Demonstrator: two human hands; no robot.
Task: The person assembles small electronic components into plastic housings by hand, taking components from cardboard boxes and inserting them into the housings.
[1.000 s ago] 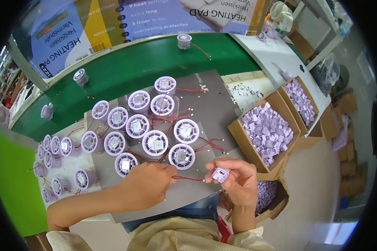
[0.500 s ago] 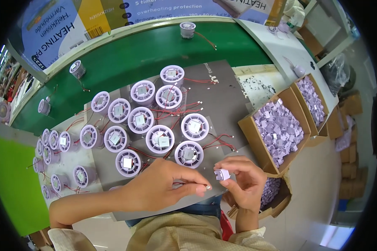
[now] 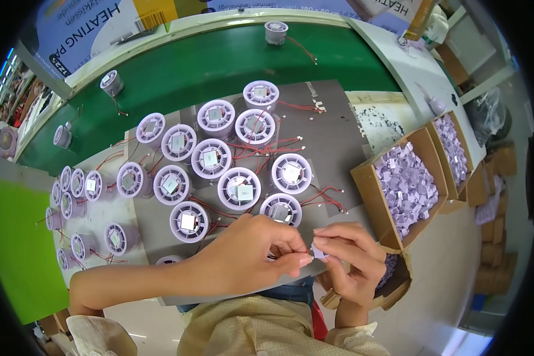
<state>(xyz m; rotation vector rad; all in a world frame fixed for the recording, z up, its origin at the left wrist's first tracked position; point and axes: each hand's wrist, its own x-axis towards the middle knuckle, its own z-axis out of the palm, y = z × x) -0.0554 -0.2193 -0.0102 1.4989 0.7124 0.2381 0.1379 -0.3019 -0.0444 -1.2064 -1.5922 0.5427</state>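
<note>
My left hand (image 3: 249, 252) is closed in a pinch near the table's front edge. A wire's small white plug showed in it earlier; its fingertips now cover most of it. Facing it, my right hand (image 3: 356, 267) grips a small lilac plastic clip (image 3: 319, 251) between thumb and fingers. The left fingertips meet the clip's near side, and whether the plug is inside it I cannot tell. Just beyond my hands sits a round lilac fan-like unit (image 3: 280, 209) with a grey square on top. Several similar units, such as one with a white square (image 3: 189, 223), stand behind with red wires trailing.
To the right, a cardboard box (image 3: 371, 196) holds many lilac clips, with a second box (image 3: 464, 178) behind it. Another carton (image 3: 404, 285) sits lower, by my right hand. A green conveyor belt (image 3: 196, 65) runs across the far side, carrying a few units.
My hands have come together: the left has moved right, bringing the wire's plug up to the clip in my right hand. The whole view has shifted slightly.
</note>
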